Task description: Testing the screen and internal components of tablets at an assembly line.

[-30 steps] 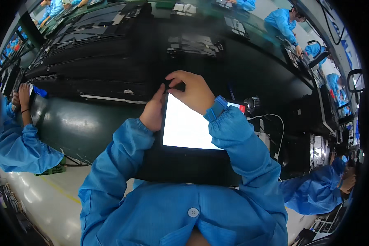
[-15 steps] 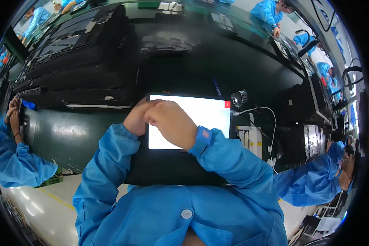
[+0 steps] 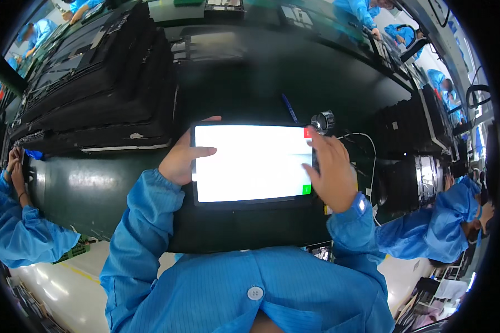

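A black-framed tablet with a bright white screen is in front of me, above the dark green table. A small red square shows in its upper right corner and a green one in its lower right. My left hand grips the tablet's left edge, thumb over the screen, other fingers partly hidden behind it. At the right edge is my right hand, its thumb and fingers apart. The fingertips are by the red square; whether they touch the glass I cannot tell.
Black foam trays are stacked high at the left; another dark stack stands at the right. Beyond the tablet lie a blue pen and a round metallic object. A white cable curves at the right. Co-workers in blue sit around.
My right hand has moved from over the left of the screen to the tablet's right edge, its fingers spreading. The left thumb now lies on the screen. The green square has come into sight.
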`<action>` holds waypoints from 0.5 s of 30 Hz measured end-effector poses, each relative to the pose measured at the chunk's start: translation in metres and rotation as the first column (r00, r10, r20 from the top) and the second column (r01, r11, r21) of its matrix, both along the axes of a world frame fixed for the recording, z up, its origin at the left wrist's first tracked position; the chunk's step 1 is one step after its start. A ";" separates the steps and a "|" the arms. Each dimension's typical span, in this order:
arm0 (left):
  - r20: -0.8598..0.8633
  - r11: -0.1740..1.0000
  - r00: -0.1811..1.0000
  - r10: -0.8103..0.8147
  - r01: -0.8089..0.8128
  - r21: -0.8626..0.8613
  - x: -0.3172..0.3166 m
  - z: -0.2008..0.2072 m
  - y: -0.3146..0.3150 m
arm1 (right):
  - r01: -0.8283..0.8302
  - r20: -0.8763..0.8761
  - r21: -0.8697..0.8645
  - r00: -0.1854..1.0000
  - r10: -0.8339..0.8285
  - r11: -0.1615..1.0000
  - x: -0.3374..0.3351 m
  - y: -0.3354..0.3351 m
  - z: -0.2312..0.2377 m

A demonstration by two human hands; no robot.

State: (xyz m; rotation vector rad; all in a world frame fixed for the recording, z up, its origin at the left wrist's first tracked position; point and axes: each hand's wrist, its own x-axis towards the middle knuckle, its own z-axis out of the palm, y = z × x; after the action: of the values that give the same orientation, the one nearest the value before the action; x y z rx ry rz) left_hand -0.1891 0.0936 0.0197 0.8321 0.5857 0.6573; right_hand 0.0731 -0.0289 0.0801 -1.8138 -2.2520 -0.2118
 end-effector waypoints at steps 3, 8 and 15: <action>0.046 0.999 0.998 0.033 -0.032 -0.026 -0.002 -0.006 0.001 | 0.114 -0.345 -0.194 0.922 -0.176 0.974 0.008 -0.013 -0.004; 0.146 0.976 0.980 0.137 -0.108 -0.192 0.004 0.003 -0.002 | -0.290 -0.402 -0.237 0.898 0.178 0.927 -0.017 -0.013 -0.009; 0.161 0.952 0.972 0.171 -0.121 -0.282 0.000 -0.009 0.003 | -0.691 -0.928 -0.235 0.368 0.054 0.683 -0.047 0.028 0.001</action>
State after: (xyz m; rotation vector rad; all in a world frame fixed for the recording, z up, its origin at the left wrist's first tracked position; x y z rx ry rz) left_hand -0.1889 0.0969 0.0112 0.4684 0.5582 0.7615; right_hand 0.0258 -0.0014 0.0807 -0.9586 -1.8603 1.4067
